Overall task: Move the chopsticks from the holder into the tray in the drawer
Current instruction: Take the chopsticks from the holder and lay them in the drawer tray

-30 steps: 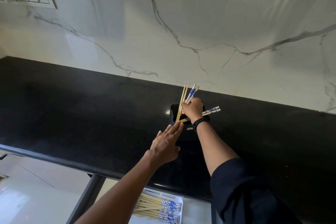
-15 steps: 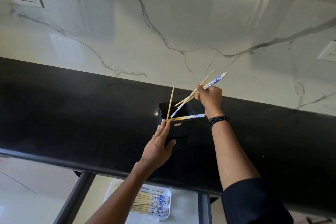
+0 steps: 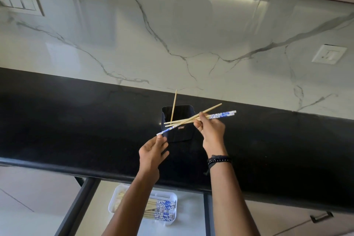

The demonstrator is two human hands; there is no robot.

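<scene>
1. chopsticks (image 3: 199, 118) lie crosswise in your right hand (image 3: 212, 132), pinched between thumb and fingertips above the holder's mouth; the loose fan suggests you gathered several at once rather than one by one.
2. your left hand (image 3: 152, 152) sits just below a blue-patterned tip, fingers curled together against the near wall of the black holder (image 3: 180, 134), probably steadying it so it does not tip.
3. one bare chopstick (image 3: 174, 105) stands upright in the holder, just beyond your right fingertips, not yet gathered.
4. the tray (image 3: 172, 197) lies in the open drawer (image 3: 191, 222) below both wrists, already carrying a row of chopsticks.
5. the black countertop edge (image 3: 95, 170) runs between your fingers and the tray; i judge the bundle should clear that edge towards you before dropping.
6. free room in the tray looks greatest on its near side.
</scene>
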